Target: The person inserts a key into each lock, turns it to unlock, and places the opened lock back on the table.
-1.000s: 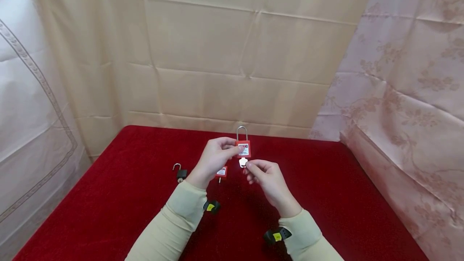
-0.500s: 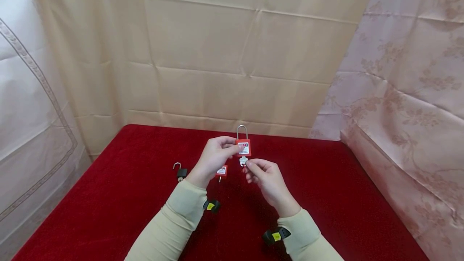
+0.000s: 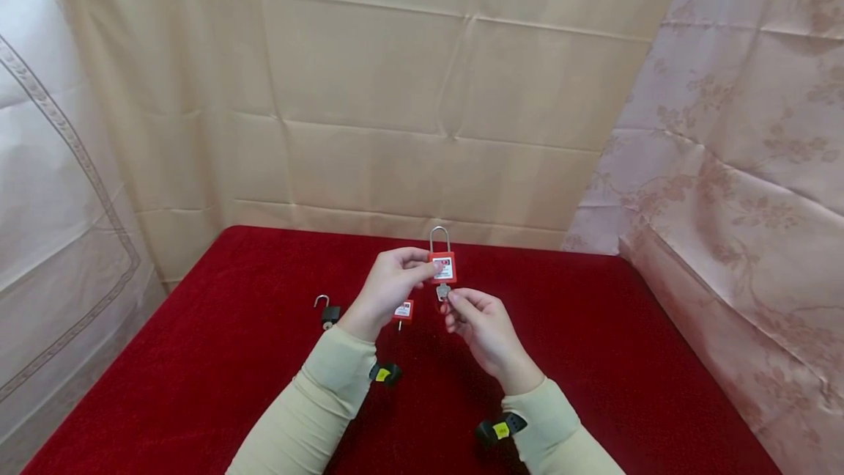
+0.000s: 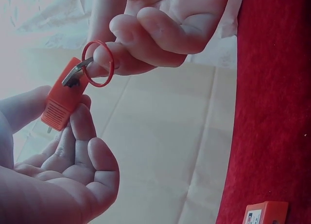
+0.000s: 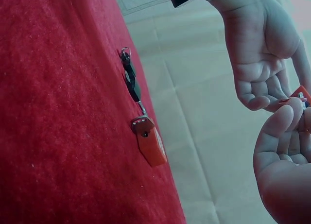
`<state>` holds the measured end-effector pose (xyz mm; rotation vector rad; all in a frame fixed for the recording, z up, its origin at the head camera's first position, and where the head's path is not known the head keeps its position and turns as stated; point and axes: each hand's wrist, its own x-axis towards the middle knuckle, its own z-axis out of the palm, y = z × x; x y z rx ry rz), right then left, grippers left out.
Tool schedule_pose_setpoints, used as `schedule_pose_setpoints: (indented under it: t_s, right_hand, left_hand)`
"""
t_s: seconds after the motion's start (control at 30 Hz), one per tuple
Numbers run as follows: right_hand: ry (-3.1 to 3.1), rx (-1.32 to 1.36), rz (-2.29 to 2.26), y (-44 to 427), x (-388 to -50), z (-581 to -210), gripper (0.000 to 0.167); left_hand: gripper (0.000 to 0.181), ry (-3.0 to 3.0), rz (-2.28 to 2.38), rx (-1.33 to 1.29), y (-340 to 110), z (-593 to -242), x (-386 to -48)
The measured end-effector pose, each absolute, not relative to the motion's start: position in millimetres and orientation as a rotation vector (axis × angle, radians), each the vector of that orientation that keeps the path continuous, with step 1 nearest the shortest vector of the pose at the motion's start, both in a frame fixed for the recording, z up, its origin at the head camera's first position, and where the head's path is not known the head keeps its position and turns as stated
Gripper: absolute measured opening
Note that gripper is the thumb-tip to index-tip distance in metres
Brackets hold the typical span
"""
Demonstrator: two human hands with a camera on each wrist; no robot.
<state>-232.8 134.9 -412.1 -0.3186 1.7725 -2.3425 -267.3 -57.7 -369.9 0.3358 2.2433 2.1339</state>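
In the head view my left hand [image 3: 392, 281] pinches a red padlock [image 3: 444, 267] by its labelled body, thumb in front. Its silver shackle points up, both legs reaching the body. A silver key [image 3: 443, 292] sticks out from the bottom of the lock. Between thumb and finger, my right hand [image 3: 488, 325] pinches the key's head. A red ring [image 4: 112, 68] hangs from the key in the left wrist view. How far the key sits inside the lock cannot be told.
Another red padlock [image 3: 404, 310], with a key in its underside, lies on the red cloth partly behind my left wrist. Left of it lies a small black padlock [image 3: 331, 315] with its shackle swung out. A beige curtain [image 3: 409, 94] hangs behind the table.
The key's face has gone from bright white to dull grey, as if tilted slightly. Both hands keep their grips and have barely shifted.
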Motion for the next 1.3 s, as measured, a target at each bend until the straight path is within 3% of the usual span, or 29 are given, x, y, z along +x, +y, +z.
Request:
schedule_pose_setpoints:
  t_s: [0.67, 0.93, 1.3]
  right_hand:
    - [1.320, -0.336, -2.406, 133.6, -234.4, -417.1, 0.020]
    - [1.066, -0.423, -2.415, 130.7, -232.8, -421.3, 0.032]
    - [1.033, -0.459, -2.412, 130.2, -232.9, -422.4, 0.028]
  left_hand:
    - [0.032, 2.119, 2.224, 0.382, -54.3, -370.9, -267.4]
    - [0.033, 2.022, 2.270, 0.380, -50.2, -373.4, -267.0]
    - [0.033, 1.989, 2.302, 0.414, -50.0, -372.9, -267.5]
